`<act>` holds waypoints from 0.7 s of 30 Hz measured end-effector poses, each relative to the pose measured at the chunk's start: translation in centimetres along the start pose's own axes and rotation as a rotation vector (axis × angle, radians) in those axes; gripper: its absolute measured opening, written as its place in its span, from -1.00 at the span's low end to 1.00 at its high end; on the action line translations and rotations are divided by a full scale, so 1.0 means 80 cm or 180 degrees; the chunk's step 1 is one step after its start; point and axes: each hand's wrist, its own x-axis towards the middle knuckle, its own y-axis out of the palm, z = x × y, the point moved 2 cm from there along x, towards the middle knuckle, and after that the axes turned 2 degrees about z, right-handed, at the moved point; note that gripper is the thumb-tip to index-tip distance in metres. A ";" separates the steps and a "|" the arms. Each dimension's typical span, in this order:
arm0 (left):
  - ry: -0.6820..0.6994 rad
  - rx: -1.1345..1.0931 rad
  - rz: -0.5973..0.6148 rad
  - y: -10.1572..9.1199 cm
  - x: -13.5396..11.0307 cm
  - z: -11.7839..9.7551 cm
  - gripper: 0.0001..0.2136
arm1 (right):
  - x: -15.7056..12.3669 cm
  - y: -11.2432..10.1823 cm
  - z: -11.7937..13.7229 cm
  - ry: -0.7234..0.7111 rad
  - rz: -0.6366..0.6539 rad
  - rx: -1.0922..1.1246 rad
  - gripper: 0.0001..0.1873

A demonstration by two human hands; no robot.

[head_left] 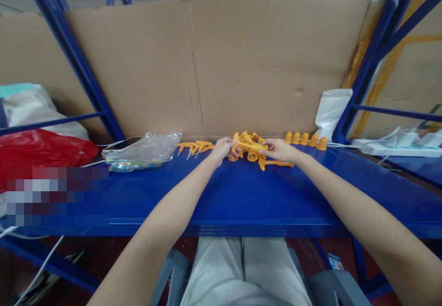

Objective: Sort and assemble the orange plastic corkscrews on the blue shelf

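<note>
A broad cardboard panel (248,66) is standing upright behind the blue counter (255,195), filling most of the background. The counter is spanning the view from side to side, and blue metal posts (78,66) are rising at both sides of it. Below its front edge, legs in pale trousers (221,269) are showing between grey chair arms (176,269).

At the far left a red bag (48,149) is lying beneath a white one. Nearer the middle, a crumpled clear plastic bag (148,147) is resting on the counter. On the opposite side a white power strip (386,148) is lying with cables attached, and a white pouch (332,112) is leaning near the right post.

At the middle, close to the cardboard, a pile of orange pieces (247,144) is sitting between the two hands. The left hand (224,148) is touching its left side with bent fingers; the right hand (278,149) is touching its right side, likewise bent. Whether either is gripping a piece, one cannot tell.

Orange pieces with metal spirals (196,147) are lying left of the pile. Five orange cups (304,138) are standing in a row to the right. One long orange piece (279,163) is lying just in front of the right hand.
</note>
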 end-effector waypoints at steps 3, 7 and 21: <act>-0.0028 -0.0020 -0.0120 -0.003 -0.002 -0.003 -0.84 | 0.000 -0.003 -0.001 -0.0052 -0.0032 -0.0436 -0.72; -0.0056 -0.0137 -0.0307 -0.010 -0.004 -0.008 -0.85 | 0.000 -0.009 -0.011 -0.0058 -0.0015 -0.0761 -0.75; -0.0057 -0.0174 -0.0368 -0.010 -0.002 -0.008 -0.84 | -0.007 -0.033 -0.061 0.0150 -0.0260 -0.1183 -0.80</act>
